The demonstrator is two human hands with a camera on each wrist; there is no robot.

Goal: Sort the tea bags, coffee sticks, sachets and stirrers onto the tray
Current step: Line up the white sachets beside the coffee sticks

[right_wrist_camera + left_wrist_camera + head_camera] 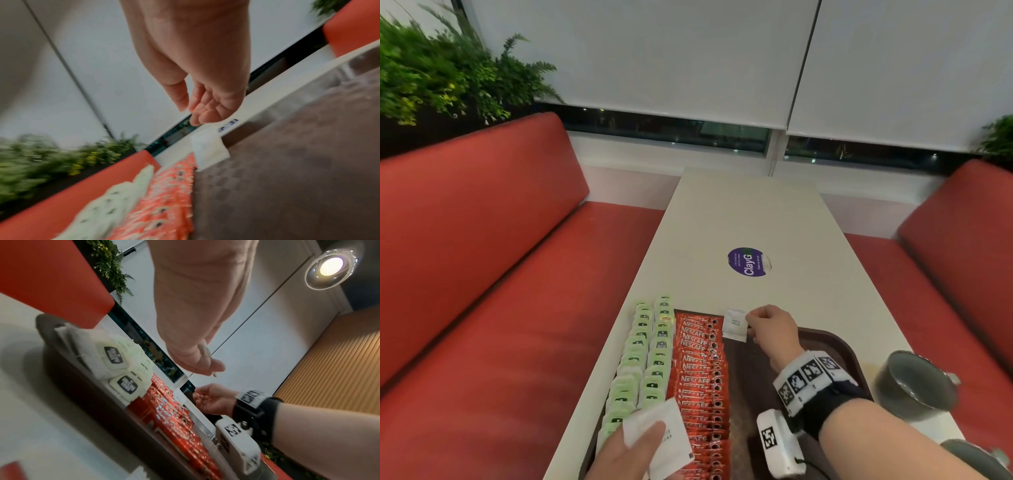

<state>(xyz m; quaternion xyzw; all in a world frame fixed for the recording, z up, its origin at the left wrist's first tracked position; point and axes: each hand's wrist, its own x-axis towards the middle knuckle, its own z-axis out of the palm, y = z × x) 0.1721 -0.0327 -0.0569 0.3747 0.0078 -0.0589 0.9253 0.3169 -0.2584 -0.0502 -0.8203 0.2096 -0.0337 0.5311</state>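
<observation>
A brown tray (751, 380) lies on the white table (739, 212). Two columns of green tea bags (647, 356) fill its left side, with a column of red coffee sticks (698, 377) beside them. One white sugar sachet (735, 323) lies at the tray's far end, right of the sticks. My right hand (753, 327) hovers at its right edge; in the right wrist view its fingers (202, 113) hang relaxed just above the sachet (209, 149), holding nothing. Near the front, my left hand (633, 448) pinches a small stack of white sugar sachets (664, 435).
Two dark grey cups stand on the table to the right of the tray, one (916, 387) near my right wrist and one (976, 459) at the frame's corner. A purple round sticker (745, 262) marks the table beyond. Red benches flank both sides.
</observation>
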